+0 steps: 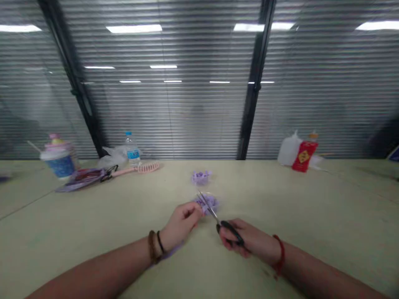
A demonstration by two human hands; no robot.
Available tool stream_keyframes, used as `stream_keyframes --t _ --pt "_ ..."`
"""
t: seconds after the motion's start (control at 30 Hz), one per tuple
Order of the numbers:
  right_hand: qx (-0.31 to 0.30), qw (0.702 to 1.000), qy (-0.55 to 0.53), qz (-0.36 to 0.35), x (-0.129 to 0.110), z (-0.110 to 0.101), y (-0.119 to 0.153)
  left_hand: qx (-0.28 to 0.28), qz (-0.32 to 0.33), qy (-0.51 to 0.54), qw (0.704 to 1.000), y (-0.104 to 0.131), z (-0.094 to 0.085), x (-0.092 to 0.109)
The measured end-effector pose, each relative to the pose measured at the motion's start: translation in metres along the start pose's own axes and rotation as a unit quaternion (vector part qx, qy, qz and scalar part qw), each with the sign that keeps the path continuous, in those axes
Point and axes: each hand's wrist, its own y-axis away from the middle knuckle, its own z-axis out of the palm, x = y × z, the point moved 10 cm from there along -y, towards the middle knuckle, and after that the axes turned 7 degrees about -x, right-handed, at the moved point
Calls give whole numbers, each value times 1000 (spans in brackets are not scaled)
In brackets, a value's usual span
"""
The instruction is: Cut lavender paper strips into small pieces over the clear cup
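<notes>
My right hand (238,238) grips the black handles of a pair of scissors (213,213). The metal blades point up and left, across a small heap of purple pieces (212,201). At the left edge of that heap, my left hand (185,222) is closed in a pinch beside the blades. A thin purple strip (173,251) shows under the left wrist and seems to run from that hand; its upper part is hidden by the fingers. Farther back on the table lies a second small cluster of purple pieces (201,177).
On the pale table (93,232), a blue-and-white cup (60,165), a purple flat bundle (82,178), a pink hairbrush (148,167) and a water bottle (133,151) stand or lie at left. A red packet (304,156) and a white bag (289,150) are at right. Blinds hang behind glass.
</notes>
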Motion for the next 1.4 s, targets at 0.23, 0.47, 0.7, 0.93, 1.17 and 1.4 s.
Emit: stream_keyframes --t 0.23,0.47,0.7,0.93,1.17,1.4 --pt "-3 999 -48 -23 0 0 -1 10 1 5 1000 0 -3 2" --pt "-6 997 -63 -37 2 -1 -1 18 3 -6 1000 -1 -5 -1" --pt "-11 998 -51 -28 -3 1 1 14 7 -9 1000 -1 -5 1" --pt "-2 999 -44 -22 -1 0 0 15 7 -2 1000 -1 -5 0" --pt "7 999 -50 -16 2 -2 0 14 1 4 1000 -1 -4 -1" --pt "36 998 -52 -21 0 -8 1 -29 -21 -10 999 -2 -5 4"
